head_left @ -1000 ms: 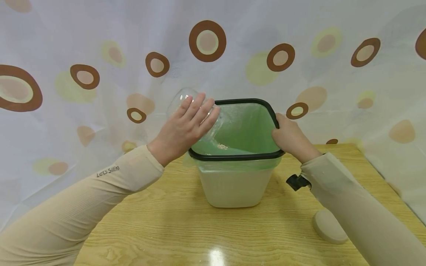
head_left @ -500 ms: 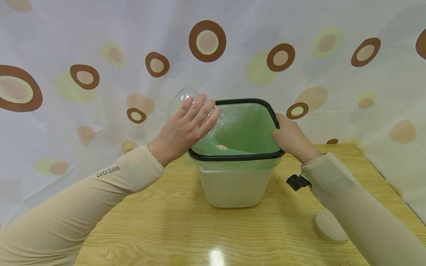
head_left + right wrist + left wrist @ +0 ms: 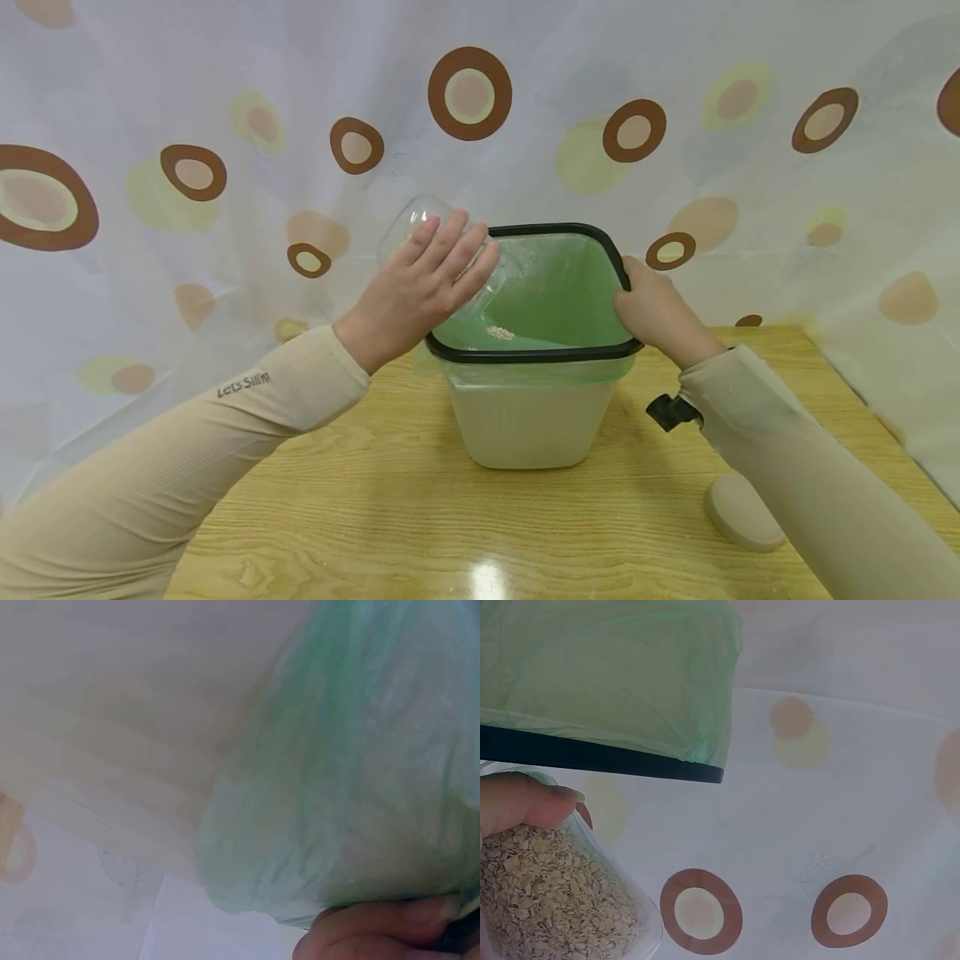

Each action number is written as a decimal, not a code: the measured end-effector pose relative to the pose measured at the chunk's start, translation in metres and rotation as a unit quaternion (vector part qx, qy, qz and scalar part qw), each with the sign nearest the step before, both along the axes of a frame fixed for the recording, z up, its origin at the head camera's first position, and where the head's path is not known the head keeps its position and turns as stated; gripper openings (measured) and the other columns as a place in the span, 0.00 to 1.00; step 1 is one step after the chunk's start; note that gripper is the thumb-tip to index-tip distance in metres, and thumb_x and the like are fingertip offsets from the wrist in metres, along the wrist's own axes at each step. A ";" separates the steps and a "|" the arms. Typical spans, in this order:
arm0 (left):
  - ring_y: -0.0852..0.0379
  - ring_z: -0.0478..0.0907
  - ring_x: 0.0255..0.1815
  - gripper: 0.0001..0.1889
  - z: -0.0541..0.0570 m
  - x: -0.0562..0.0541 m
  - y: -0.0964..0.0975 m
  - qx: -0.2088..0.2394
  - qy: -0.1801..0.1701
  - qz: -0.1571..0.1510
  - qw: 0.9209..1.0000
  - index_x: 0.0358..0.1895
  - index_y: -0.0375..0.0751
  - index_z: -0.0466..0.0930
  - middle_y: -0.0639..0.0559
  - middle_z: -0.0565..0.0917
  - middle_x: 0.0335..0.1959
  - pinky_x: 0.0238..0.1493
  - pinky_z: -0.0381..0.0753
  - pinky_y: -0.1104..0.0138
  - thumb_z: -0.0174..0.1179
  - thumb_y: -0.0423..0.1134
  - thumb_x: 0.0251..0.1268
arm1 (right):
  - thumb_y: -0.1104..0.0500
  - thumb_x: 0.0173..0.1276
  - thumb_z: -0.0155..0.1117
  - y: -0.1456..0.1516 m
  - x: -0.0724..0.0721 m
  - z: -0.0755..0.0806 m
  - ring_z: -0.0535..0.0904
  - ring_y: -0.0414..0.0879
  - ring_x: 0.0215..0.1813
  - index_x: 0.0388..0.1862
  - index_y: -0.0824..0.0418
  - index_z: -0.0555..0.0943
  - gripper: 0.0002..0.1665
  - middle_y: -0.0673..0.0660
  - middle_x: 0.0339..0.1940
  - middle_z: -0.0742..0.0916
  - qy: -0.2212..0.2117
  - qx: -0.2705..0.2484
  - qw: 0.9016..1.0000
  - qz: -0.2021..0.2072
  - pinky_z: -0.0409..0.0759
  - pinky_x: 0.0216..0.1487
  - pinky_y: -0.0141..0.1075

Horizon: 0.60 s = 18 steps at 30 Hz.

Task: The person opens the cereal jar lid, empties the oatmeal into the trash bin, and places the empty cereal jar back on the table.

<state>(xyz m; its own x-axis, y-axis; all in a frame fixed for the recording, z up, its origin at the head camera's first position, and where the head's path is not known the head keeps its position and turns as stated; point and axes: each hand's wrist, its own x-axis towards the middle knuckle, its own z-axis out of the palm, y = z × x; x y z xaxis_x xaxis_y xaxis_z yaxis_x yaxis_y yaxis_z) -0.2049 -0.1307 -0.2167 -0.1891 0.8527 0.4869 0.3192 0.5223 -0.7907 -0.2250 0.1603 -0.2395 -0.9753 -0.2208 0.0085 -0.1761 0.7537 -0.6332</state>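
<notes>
In the head view my left hand point(image 3: 420, 292) grips a clear jar point(image 3: 422, 213), tilted with its mouth toward the bin's opening. Rolled oats point(image 3: 562, 900) fill much of the jar in the left wrist view, and my thumb lies across its side near the mouth. A white trash bin point(image 3: 532, 421) stands on the table, lined with a green plastic bag point(image 3: 562, 283). A small heap of oats point(image 3: 500, 332) lies on the bag inside. My right hand point(image 3: 660, 308) holds the black rim point(image 3: 536, 356) at the bin's right side. The bin's floor is hidden.
A round beige lid-like disc point(image 3: 744, 512) lies on the wooden table point(image 3: 360, 517), partly beneath the right forearm. Behind the table hangs a white sheet point(image 3: 525, 175) patterned with brown and yellow rings.
Both hands, the tilted jar and the bin stay almost where they were. The small heap of oats in the bag looks nearly the same.
</notes>
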 end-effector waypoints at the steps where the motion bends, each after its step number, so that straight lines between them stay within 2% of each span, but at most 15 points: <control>1: 0.42 0.69 0.63 0.23 0.000 0.000 0.000 0.000 0.000 0.000 1.000 0.61 0.36 0.69 0.40 0.74 0.60 0.66 0.64 0.54 0.53 0.22 0.62 | 0.66 0.71 0.33 0.000 0.000 0.000 0.74 0.63 0.46 0.69 0.74 0.57 0.28 0.74 0.51 0.75 0.000 0.000 1.000 0.000 0.73 0.43 0.52; 10: 0.41 0.69 0.64 0.24 -0.001 0.000 0.000 -0.001 -0.010 -0.003 1.000 0.61 0.36 0.68 0.39 0.74 0.60 0.66 0.64 0.53 0.53 0.22 0.61 | 0.66 0.72 0.33 0.000 0.000 -0.001 0.74 0.63 0.47 0.70 0.74 0.56 0.28 0.74 0.53 0.75 -0.003 -0.002 1.000 0.001 0.73 0.44 0.52; 18: 0.42 0.69 0.63 0.23 -0.001 -0.001 0.001 -0.009 0.011 -0.005 1.000 0.61 0.36 0.68 0.40 0.74 0.59 0.65 0.65 0.54 0.53 0.23 0.62 | 0.66 0.72 0.34 -0.001 0.000 -0.001 0.75 0.63 0.45 0.67 0.74 0.59 0.27 0.73 0.50 0.76 0.001 -0.003 1.000 -0.003 0.73 0.43 0.51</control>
<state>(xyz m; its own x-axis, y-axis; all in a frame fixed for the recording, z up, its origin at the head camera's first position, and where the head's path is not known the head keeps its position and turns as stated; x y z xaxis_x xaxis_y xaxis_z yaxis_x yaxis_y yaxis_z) -0.2059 -0.1300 -0.2175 -0.1702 0.8635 0.4748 0.3066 0.5043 -0.8073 -0.2247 0.1596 -0.2401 -0.9766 -0.2147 0.0108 -0.1721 0.7509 -0.6375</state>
